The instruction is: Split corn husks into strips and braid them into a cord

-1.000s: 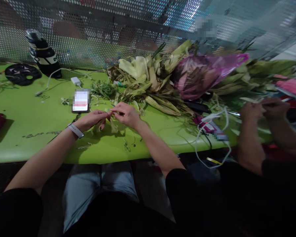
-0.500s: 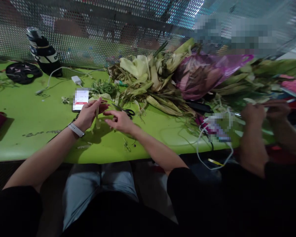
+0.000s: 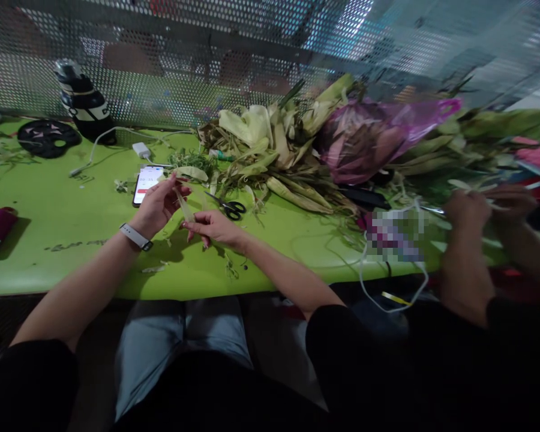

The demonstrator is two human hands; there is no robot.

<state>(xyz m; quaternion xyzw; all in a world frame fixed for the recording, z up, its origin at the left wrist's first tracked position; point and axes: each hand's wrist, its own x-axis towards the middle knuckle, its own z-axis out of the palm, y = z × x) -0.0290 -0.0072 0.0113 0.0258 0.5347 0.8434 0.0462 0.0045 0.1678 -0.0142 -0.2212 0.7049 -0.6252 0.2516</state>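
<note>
Between my hands runs a pale strip of corn husk point(image 3: 185, 207). My left hand point(image 3: 158, 204), with a white-banded watch on its wrist, pinches the upper end. Lower down, my right hand point(image 3: 213, 228) has thumb and fingers closed on the other end. Black-handled scissors point(image 3: 233, 208) lie on the green table point(image 3: 85, 264) just beyond my right hand. A lit phone point(image 3: 146, 181) rests behind my left hand, partly covered by it. Close behind the hands is a small heap of thin green shreds point(image 3: 191, 161).
A large pile of corn husks point(image 3: 256, 138) and a pink plastic bag point(image 3: 351, 138) fill the back. A dark bottle point(image 3: 87, 108), black mask point(image 3: 49, 138) and white charger point(image 3: 141, 150) stand or lie at left. At right, a co-worker's hands point(image 3: 470, 207) are busy near a white cable point(image 3: 362, 282).
My right hand has moved from open fingers beside the strip to a grip on its lower end. The strip now stretches slantwise between both hands.
</note>
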